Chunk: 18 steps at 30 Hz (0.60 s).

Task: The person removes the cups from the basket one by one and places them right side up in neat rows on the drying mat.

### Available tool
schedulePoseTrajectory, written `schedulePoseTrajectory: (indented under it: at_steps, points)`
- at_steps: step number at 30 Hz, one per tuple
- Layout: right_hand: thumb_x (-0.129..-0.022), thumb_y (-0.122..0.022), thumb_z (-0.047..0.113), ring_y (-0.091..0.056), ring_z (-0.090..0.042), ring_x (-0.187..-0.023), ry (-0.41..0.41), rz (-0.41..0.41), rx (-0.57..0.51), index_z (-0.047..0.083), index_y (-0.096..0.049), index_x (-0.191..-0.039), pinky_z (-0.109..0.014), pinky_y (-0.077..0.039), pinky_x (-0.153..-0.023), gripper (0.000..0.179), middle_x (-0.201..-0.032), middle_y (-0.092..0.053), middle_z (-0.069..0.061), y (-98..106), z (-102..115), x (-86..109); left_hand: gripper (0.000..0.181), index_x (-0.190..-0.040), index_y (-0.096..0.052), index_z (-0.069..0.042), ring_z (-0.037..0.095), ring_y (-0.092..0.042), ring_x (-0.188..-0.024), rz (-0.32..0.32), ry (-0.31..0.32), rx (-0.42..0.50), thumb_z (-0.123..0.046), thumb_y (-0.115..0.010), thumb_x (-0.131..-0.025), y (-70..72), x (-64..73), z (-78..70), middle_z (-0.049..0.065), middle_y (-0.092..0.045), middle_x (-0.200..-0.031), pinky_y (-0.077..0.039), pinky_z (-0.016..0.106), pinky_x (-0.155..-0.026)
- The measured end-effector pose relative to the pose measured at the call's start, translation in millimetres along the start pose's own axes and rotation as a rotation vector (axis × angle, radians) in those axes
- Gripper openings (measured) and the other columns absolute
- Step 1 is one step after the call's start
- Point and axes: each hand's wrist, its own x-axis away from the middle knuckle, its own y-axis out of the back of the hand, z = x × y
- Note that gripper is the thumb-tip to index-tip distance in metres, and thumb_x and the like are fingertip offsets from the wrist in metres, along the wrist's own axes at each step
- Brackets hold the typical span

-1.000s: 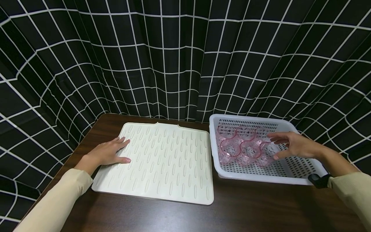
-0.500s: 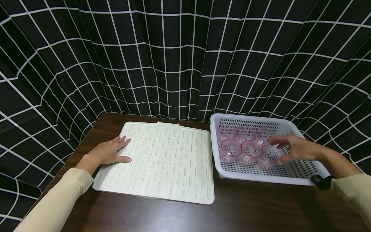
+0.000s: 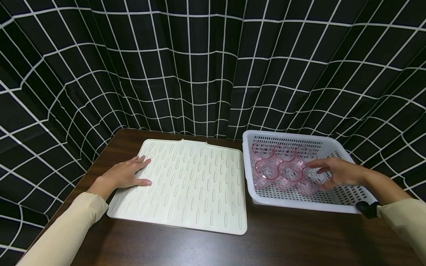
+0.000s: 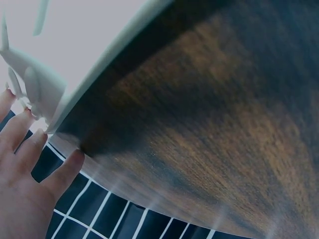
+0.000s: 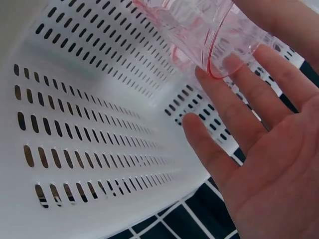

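My left hand point(image 3: 124, 173) lies flat on the left part of a cream ridged mat point(image 3: 189, 184), thumb spread from the fingers. The mat's edge shows beside the fingertips point(image 4: 36, 134) in the left wrist view. My right hand point(image 3: 342, 171) reaches into a white perforated basket point(image 3: 296, 205), at the front right of several clear pink-rimmed cups. Its fingers and thumb stand on either side of the nearest cup point(image 3: 309, 181). In the right wrist view the fingers point(image 5: 224, 99) are fairly straight and spread, some tips at the cup's rim point(image 5: 213, 55). No firm grip is visible.
The other pink-rimmed cups point(image 3: 287, 171) stand close together in the basket's left and middle. Mat and basket lie side by side on a dark wooden table point(image 3: 199, 247). A black curtain point(image 3: 186, 74) with a white grid hangs behind and at the sides.
My right hand has shifted slightly around the front right cup, its thumb drawing to the cup's side. The left hand stays on the mat. The head view has drifted slightly.
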Motion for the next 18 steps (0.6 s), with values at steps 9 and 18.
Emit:
schedulePoseTrajectory:
  at_steps: [9,18]
  points:
    - [-0.073,-0.089,0.022,-0.055,-0.049,-0.114,-0.013,-0.07,0.05,-0.01,-0.049,-0.138,-0.061,-0.051,-0.088,0.083,-0.139,-0.049,-0.034,0,4,4.7,0.101,-0.152,-0.041,-0.007,0.048,-0.03,-0.142,-0.005,-0.011,0.002,-0.072,-0.066,-0.079,-1.4,-0.4,2.8,0.026,-0.034,-0.155,-0.033,0.07,-0.103]
    - [-0.077,-0.086,0.023,-0.064,-0.038,-0.105,-0.053,-0.255,0.14,-0.014,-0.052,-0.134,-0.046,-0.057,-0.082,0.076,-0.124,-0.062,-0.029,11,18,16.5,0.101,-0.152,-0.041,-0.006,0.048,-0.03,-0.142,0.013,-0.01,0.011,-0.072,-0.066,-0.079,2.6,2.0,-2.4,0.026,-0.034,-0.155,-0.032,0.07,-0.104]
